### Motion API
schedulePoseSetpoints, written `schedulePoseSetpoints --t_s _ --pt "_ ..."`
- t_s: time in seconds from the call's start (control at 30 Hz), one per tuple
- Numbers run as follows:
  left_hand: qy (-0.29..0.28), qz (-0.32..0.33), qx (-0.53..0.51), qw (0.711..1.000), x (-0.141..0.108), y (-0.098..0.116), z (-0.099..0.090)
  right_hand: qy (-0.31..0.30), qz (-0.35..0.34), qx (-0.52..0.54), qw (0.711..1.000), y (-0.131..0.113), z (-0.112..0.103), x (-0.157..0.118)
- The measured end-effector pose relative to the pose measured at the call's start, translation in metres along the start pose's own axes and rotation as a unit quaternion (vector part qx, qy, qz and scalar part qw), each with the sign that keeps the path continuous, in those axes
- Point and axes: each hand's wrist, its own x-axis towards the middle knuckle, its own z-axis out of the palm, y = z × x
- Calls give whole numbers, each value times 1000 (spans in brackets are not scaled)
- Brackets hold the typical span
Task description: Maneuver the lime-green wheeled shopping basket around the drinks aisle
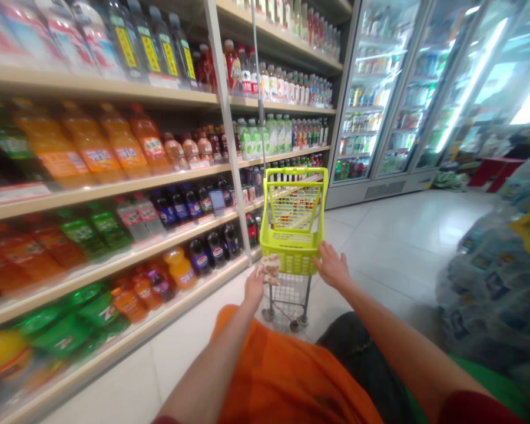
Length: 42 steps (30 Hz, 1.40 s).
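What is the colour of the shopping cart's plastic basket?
The basket is bright yellow-green; it shows best in the head view.

Your cart basket point(291, 259) looks smooth, lightly shiny plastic above a metal frame point(308, 299); your crumpled rag point(271, 271) is matt cloth, like your orange garment point(282, 377). Beside you, wood-look shelf boards point(159, 181) carry glossy plastic bottles point(119, 135); the floor point(380, 235) shines.

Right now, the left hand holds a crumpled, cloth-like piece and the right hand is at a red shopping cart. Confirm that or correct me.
Not quite: the head view shows a yellow-green shopping cart, not a red one. The left hand does hold the cloth-like piece, and the right hand is at the cart.
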Motion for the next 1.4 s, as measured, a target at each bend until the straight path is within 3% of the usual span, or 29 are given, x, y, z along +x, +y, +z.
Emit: schedulePoseSetpoints --t_s 0.1,0.2,0.27,0.33,0.5,0.67,0.77,0.83,0.9,1.07,1.13,1.23,1.3,1.4 --pt "-30 -61 -92 993 -5 -3 4 29 -16 15 999 -15 -4 -11" --pt "-61 -121 -164 977 -13 -5 10 50 -121 84 988 -49 4 -39" --pt "-80 -159 -200 963 -20 -6 15 22 -203 153 967 -78 19 -61" --pt "-91 -192 -231 949 -27 -9 19 -17 -214 210 954 -102 38 -79" --pt "-107 -251 -273 922 -36 -11 11 -37 -178 287 940 -127 72 -88" --pt "-155 -281 -292 901 -31 0 -12 11 -121 387 914 -127 53 -72" --pt "-151 -257 -306 904 -31 11 -18 26 -13 504 863 -130 34 -66" --pt "-158 -222 -324 906 -34 17 -15 32 54 573 817 -134 25 -64" --pt "-170 -207 -351 897 -40 22 -9 48 90 607 788 -136 22 -62" --pt "-152 -232 -372 886 -49 25 3 55 86 544 833 -131 22 -52" --pt "-127 -236 -361 893 -47 23 4 102 46 497 860 -127 21 -52" --pt "-92 -246 -340 903 -43 20 1 140 -135 360 913 -122 23 -62" --pt "-90 -253 -329 905 -40 20 -1 80 -261 276 921 -121 28 -71" --pt "-106 -275 -320 901 -36 20 -7 12 -331 219 918 -119 39 -76"
